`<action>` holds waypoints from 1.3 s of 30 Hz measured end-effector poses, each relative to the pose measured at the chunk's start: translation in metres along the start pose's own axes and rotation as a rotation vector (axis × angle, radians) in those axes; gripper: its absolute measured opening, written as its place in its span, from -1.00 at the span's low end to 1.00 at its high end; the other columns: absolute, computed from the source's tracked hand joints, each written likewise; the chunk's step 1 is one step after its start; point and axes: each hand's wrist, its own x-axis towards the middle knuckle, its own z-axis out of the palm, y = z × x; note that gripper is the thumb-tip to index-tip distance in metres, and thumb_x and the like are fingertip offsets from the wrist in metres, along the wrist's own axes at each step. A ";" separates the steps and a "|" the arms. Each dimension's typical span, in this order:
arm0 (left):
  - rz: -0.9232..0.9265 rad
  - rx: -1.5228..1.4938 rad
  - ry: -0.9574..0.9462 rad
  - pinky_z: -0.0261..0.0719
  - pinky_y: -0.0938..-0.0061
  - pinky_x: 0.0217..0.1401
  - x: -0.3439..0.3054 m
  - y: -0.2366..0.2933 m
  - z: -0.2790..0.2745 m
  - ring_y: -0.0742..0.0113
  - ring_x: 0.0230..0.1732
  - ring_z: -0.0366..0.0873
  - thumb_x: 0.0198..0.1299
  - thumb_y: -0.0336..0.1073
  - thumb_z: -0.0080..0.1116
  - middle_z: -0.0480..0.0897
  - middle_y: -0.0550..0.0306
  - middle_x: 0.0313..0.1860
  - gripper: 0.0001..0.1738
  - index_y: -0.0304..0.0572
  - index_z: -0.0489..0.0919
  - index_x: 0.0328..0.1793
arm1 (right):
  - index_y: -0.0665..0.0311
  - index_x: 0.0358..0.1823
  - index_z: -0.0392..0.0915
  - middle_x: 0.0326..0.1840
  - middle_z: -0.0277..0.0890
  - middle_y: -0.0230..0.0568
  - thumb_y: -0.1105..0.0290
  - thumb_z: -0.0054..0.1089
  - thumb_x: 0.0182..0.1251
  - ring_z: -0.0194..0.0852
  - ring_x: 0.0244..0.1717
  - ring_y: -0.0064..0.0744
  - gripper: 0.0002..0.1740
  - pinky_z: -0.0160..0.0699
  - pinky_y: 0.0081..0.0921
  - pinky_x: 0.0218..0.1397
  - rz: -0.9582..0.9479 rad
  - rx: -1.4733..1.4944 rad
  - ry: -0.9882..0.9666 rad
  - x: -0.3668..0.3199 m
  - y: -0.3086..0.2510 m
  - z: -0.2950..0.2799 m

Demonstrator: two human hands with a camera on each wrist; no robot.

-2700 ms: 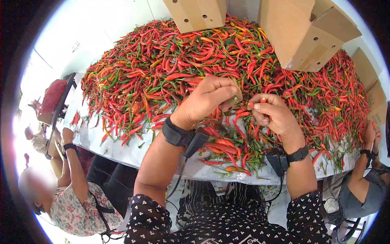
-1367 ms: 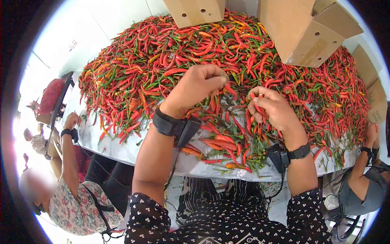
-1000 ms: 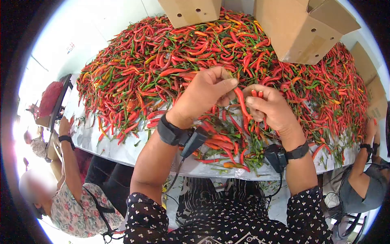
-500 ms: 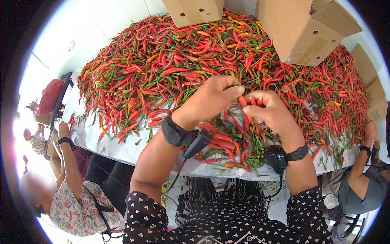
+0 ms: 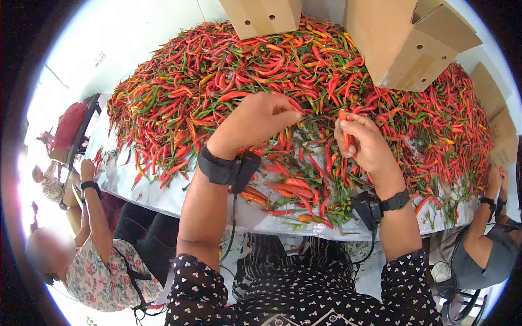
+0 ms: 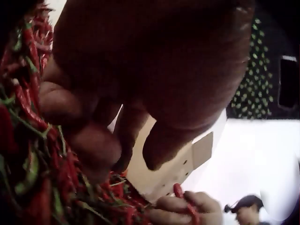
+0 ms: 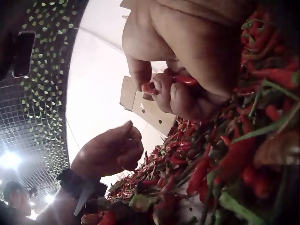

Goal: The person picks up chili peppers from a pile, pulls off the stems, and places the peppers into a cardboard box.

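Note:
Red chillies (image 5: 343, 116) are gripped in the right hand (image 5: 367, 142), one standing up between thumb and fingers. In the right wrist view, a chilli end (image 7: 149, 87) shows at the right hand's (image 7: 183, 51) fingertips, and more red lies inside the curled fingers. The left hand (image 5: 253, 122) hovers over the pile of chillies (image 5: 179, 98), left of the right hand and apart from it. Its fingers bend loosely, with a gap to the thumb and nothing visible between them in the left wrist view (image 6: 154, 61).
Cardboard boxes (image 5: 261, 19) (image 5: 402, 49) stand on the pile's far side. Loose chillies and green stems (image 5: 342, 212) lie along the near edge of the white table (image 5: 261, 223). People are at the left (image 5: 114, 271) and right (image 5: 484, 252), their hands at the table.
The left hand has moved left, away from the right hand, where the two were nearly touching at a chilli. The right hand keeps its grip, with one chilli now more upright.

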 end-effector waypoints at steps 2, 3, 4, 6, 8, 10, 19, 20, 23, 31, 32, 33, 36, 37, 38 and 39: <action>0.008 0.184 -0.025 0.42 0.36 -0.40 -0.003 -0.003 0.001 0.22 -0.49 0.50 0.11 -0.15 0.13 0.51 0.00 -0.58 -0.70 -0.28 0.54 -0.30 | 0.27 -0.33 0.41 -0.60 0.32 -0.44 0.32 0.08 0.21 0.14 -0.71 -0.71 -0.83 0.01 -0.72 -0.70 -0.008 0.052 -0.023 0.003 0.003 -0.006; 0.004 0.344 -0.068 0.45 0.28 -0.35 -0.005 -0.004 0.005 0.10 -0.43 0.53 0.08 -0.13 0.12 0.54 -0.05 -0.52 -0.69 -0.26 0.55 -0.30 | 0.27 -0.33 0.41 -0.58 0.33 -0.43 0.32 0.08 0.21 0.15 -0.71 -0.70 -0.84 0.02 -0.72 -0.70 0.001 0.079 -0.010 0.004 0.003 -0.007; -0.002 0.505 -0.112 0.47 0.21 -0.30 -0.006 -0.004 0.008 -0.02 -0.37 0.55 0.06 -0.11 0.11 0.57 -0.11 -0.46 -0.68 -0.24 0.56 -0.29 | 0.26 -0.33 0.41 -0.57 0.34 -0.43 0.32 0.08 0.21 0.16 -0.70 -0.69 -0.84 0.03 -0.71 -0.70 0.010 0.108 0.004 0.004 0.003 -0.007; -0.014 0.538 -0.171 0.46 0.12 -0.23 -0.004 -0.003 0.013 -0.13 -0.30 0.53 0.04 -0.07 0.10 0.58 -0.15 -0.37 -0.63 -0.21 0.55 -0.19 | 0.26 -0.33 0.41 -0.57 0.34 -0.43 0.32 0.08 0.21 0.16 -0.71 -0.68 -0.84 0.04 -0.71 -0.70 0.008 0.105 -0.005 0.003 0.001 -0.007; 0.002 0.345 -0.263 0.50 0.26 -0.24 0.000 -0.001 0.019 0.04 -0.33 0.58 0.07 -0.18 0.08 0.60 -0.10 -0.34 -0.64 -0.23 0.51 -0.06 | 0.26 -0.33 0.42 -0.57 0.35 -0.42 0.32 0.09 0.21 0.16 -0.71 -0.68 -0.85 0.05 -0.71 -0.70 0.005 0.104 -0.008 0.002 0.000 -0.006; -0.025 0.028 -0.326 0.50 0.35 -0.23 0.003 0.019 0.014 0.16 -0.32 0.58 0.07 -0.25 0.07 0.61 -0.04 -0.32 -0.64 -0.26 0.48 -0.01 | 0.25 -0.33 0.42 -0.56 0.36 -0.41 0.31 0.08 0.21 0.20 -0.68 -0.68 -0.84 0.07 -0.71 -0.69 -0.008 0.115 -0.011 0.001 -0.001 -0.005; 0.187 0.239 -0.310 0.50 0.39 -0.19 0.017 -0.004 0.016 0.17 -0.26 0.57 -0.07 -0.42 0.08 0.61 0.04 -0.32 -0.70 -0.20 0.56 -0.13 | 0.24 -0.44 0.41 -0.58 0.37 -0.32 0.29 -0.03 0.20 0.31 -0.61 -0.53 -0.82 0.12 -0.67 -0.69 -0.044 0.308 0.006 0.005 -0.002 -0.013; 0.217 0.349 -0.303 0.49 0.32 -0.21 0.016 -0.009 0.022 0.09 -0.24 0.55 -0.13 -0.42 0.08 0.58 0.03 -0.32 -0.68 -0.15 0.57 -0.15 | 0.24 -0.45 0.41 -0.58 0.37 -0.32 0.29 -0.02 0.19 0.30 -0.62 -0.53 -0.82 0.12 -0.66 -0.70 -0.032 0.296 -0.004 0.006 -0.002 -0.014; 0.260 0.513 -0.260 0.47 0.21 -0.25 0.012 -0.011 0.030 0.00 -0.22 0.51 -0.22 -0.43 0.08 0.53 0.02 -0.33 -0.65 -0.08 0.57 -0.19 | 0.25 -0.44 0.41 -0.59 0.37 -0.31 0.29 -0.01 0.18 0.29 -0.64 -0.53 -0.81 0.11 -0.66 -0.70 -0.032 0.282 0.012 0.006 0.001 -0.012; 0.214 0.601 -0.275 0.44 0.14 -0.32 0.006 -0.001 0.031 -0.03 -0.25 0.51 -0.31 -0.42 0.09 0.49 0.01 -0.35 -0.64 -0.07 0.51 -0.23 | 0.28 -0.42 0.42 -0.58 0.37 -0.30 0.28 -0.01 0.19 0.29 -0.64 -0.53 -0.80 0.12 -0.64 -0.69 -0.017 0.234 0.049 0.006 0.003 -0.010; 0.222 0.582 -0.288 0.44 0.13 -0.32 0.006 -0.003 0.030 -0.03 -0.26 0.51 -0.31 -0.41 0.10 0.49 0.01 -0.35 -0.65 -0.08 0.52 -0.24 | 0.28 -0.42 0.42 -0.58 0.37 -0.30 0.28 -0.01 0.19 0.29 -0.64 -0.53 -0.80 0.12 -0.63 -0.69 -0.008 0.221 0.063 0.006 0.002 -0.009; 0.231 0.563 -0.300 0.44 0.13 -0.33 0.006 -0.004 0.029 -0.04 -0.26 0.52 -0.31 -0.40 0.11 0.49 0.00 -0.35 -0.66 -0.08 0.52 -0.25 | 0.28 -0.42 0.42 -0.58 0.37 -0.30 0.28 -0.01 0.19 0.29 -0.64 -0.53 -0.80 0.12 -0.63 -0.69 -0.008 0.221 0.062 0.007 0.003 -0.009; 0.229 0.580 -0.293 0.45 0.13 -0.34 0.006 -0.004 0.030 -0.04 -0.26 0.52 -0.29 -0.38 0.11 0.49 0.00 -0.35 -0.69 -0.12 0.51 -0.28 | 0.28 -0.41 0.42 -0.58 0.37 -0.31 0.29 -0.02 0.19 0.30 -0.63 -0.53 -0.81 0.12 -0.64 -0.68 -0.006 0.232 0.036 0.007 0.005 -0.011; 0.229 0.579 -0.294 0.45 0.13 -0.34 0.006 -0.004 0.030 -0.04 -0.26 0.52 -0.29 -0.38 0.11 0.49 0.00 -0.35 -0.69 -0.12 0.51 -0.28 | 0.27 -0.40 0.42 -0.57 0.37 -0.31 0.29 -0.02 0.19 0.30 -0.63 -0.53 -0.81 0.13 -0.64 -0.68 -0.007 0.220 0.027 0.007 0.005 -0.011; 0.249 0.593 -0.259 0.45 0.12 -0.34 0.006 -0.005 0.032 -0.05 -0.27 0.52 -0.27 -0.37 0.11 0.49 -0.01 -0.35 -0.70 -0.15 0.50 -0.28 | 0.27 -0.40 0.42 -0.57 0.38 -0.32 0.29 -0.02 0.20 0.30 -0.63 -0.53 -0.81 0.14 -0.64 -0.68 -0.007 0.208 0.017 0.007 0.005 -0.011; 0.268 0.608 -0.224 0.46 0.12 -0.34 0.006 -0.006 0.033 -0.06 -0.28 0.52 -0.25 -0.36 0.10 0.50 -0.01 -0.36 -0.71 -0.18 0.50 -0.29 | 0.27 -0.40 0.42 -0.57 0.38 -0.32 0.29 -0.02 0.20 0.30 -0.63 -0.53 -0.81 0.14 -0.64 -0.68 -0.006 0.207 0.017 0.007 0.005 -0.010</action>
